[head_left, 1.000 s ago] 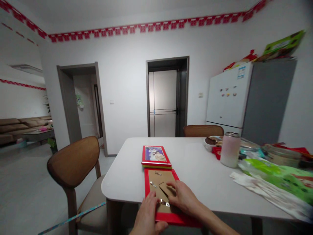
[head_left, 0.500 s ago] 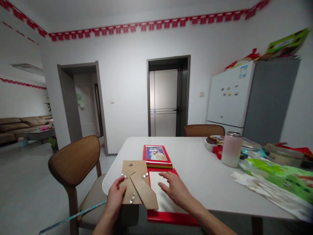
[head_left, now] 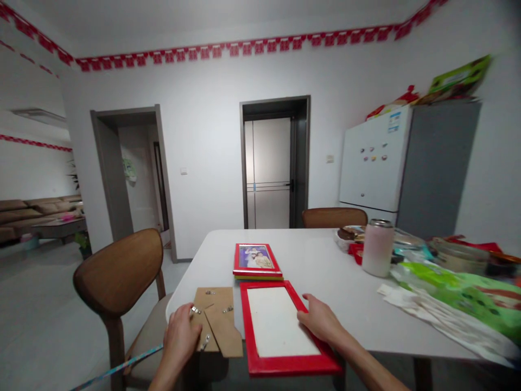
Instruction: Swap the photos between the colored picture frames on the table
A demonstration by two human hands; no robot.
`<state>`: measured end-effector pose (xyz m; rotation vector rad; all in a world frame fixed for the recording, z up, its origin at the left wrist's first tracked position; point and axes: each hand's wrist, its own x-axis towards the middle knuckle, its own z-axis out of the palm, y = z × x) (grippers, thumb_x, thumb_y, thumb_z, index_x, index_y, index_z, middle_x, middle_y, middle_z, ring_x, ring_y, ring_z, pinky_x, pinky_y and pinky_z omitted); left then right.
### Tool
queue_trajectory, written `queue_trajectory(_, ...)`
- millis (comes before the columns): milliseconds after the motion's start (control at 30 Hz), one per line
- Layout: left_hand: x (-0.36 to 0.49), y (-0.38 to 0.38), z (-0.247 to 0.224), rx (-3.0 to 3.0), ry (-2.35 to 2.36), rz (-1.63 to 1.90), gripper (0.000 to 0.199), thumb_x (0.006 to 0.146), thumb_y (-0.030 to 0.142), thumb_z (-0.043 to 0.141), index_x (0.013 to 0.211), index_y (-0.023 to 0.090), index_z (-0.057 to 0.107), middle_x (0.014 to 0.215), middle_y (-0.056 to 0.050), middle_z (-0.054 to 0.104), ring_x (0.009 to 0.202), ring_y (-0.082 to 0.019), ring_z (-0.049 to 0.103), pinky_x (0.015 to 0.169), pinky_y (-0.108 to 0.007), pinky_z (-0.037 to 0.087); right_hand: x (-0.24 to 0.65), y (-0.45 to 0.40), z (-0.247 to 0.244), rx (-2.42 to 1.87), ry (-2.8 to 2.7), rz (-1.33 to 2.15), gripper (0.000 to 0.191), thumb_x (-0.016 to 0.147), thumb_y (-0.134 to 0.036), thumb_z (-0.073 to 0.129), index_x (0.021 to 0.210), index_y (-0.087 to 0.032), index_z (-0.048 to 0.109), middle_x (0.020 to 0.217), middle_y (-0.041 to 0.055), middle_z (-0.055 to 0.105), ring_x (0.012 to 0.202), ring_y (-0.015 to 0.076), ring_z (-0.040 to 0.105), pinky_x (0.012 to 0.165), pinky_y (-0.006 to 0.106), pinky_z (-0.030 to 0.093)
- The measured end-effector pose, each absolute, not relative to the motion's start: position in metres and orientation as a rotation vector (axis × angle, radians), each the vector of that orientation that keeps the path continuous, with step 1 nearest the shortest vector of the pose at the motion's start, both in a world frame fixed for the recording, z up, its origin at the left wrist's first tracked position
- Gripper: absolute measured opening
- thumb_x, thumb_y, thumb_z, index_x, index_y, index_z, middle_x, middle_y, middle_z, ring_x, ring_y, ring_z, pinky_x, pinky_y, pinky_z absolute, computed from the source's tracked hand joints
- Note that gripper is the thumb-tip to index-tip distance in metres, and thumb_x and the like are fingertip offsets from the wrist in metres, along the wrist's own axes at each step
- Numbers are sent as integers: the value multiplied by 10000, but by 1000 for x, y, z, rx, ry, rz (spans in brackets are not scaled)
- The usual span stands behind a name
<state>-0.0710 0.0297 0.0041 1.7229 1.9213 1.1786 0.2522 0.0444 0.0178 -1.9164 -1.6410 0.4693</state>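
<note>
My left hand point(head_left: 181, 332) is closed on the left edge of a brown picture frame backing board point(head_left: 215, 312), with metal clips and a folded stand flap on its face. The board lies low at the table's left front edge. To its right is a red picture frame point(head_left: 260, 365) with a white panel point(head_left: 279, 326) inside, its near end jutting past the table edge. My right hand point(head_left: 319, 320) grips the right side of this frame, the fingers partly hidden. Beyond it rests another red frame holding a photo point(head_left: 256, 257), on top of something yellow-edged.
A pink-white bottle point(head_left: 377, 248) stands on the white table point(head_left: 313, 255) at right. Near it lie a green package point(head_left: 459, 293), white cloth-like gloves point(head_left: 439, 320) and a lidded container point(head_left: 458, 256). A wooden chair point(head_left: 122, 271) is at left, another point(head_left: 334, 217) behind the table.
The backing board has shifted left and down, away from the red frame. My right hand has gone from hovering open over the white panel to holding the frame's right side.
</note>
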Motion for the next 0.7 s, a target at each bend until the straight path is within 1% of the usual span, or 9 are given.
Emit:
queue_trajectory(67,-45,22,7,1817,1873,1185,420,631,132,506,1049,100,491,1122,-117,502,1101,-239,395,963,-351,250,252,36,28,-1726,-1406,865,610,622,-177,411,1211,-48,324,990,176,605,782,229,609,687,321,451)
queue_trajectory(133,-9,11,9,1927,1743,1195,411,653,154,495,1064,152,489,1153,-69,491,1116,-195,389,967,-307,269,250,26,38,-1447,-1161,1218,674,635,-174,400,1275,-110,199,902,118,645,668,201,626,618,317,476)
queue_trajectory(200,32,-1,14,2011,1497,1224,434,650,185,527,1081,152,485,1201,-84,456,1140,-213,365,981,-347,264,246,17,47,-1215,-1003,1371,728,637,-165,431,1296,-163,123,810,67,665,636,186,627,610,316,483)
queue_trajectory(267,68,-10,21,2080,1303,1195,493,622,199,571,1102,153,472,1236,-95,422,1145,-225,358,973,-360,288,242,11,52,-1102,-955,1374,763,626,-155,480,1297,-188,120,747,34,667,624,174,623,615,307,482)
queue_trajectory(333,93,-17,31,2151,1244,1174,508,632,219,580,1121,152,460,1231,-107,425,1132,-239,368,962,-387,304,239,9,56,-1084,-969,1341,774,617,-159,518,1295,-196,145,698,14,659,587,162,612,589,291,478)
queue_trajectory(400,104,-21,42,2289,1208,1134,436,660,202,548,1089,161,485,1135,-102,503,1056,-242,433,907,-399,361,239,8,58,-1103,-1005,1314,773,616,-185,548,1293,-187,174,640,-2,640,536,149,593,544,271,466)
queue_trajectory(500,99,-22,57,2468,1172,1136,340,694,124,446,1023,172,519,930,-74,585,885,-214,514,784,-364,437,243,11,57,-1163,-1065,1272,787,615,-221,573,1296,-163,183,552,-29,594,472,127,551,474,235,429)
queue_trajectory(600,74,-19,64,2307,1282,1377,381,718,106,381,1086,158,464,914,-76,577,811,-181,536,727,-314,449,255,19,49,-1310,-1180,1164,763,614,-206,555,1288,-114,210,467,-59,540,426,108,507,433,200,377)
queue_trajectory(700,40,-14,54,1966,1473,1544,376,738,180,396,1113,159,428,938,-74,573,787,-179,558,703,-307,449,270,29,36,-1522,-1382,954,617,627,-183,474,1224,-84,354,450,-48,545,410,111,499,411,194,335)
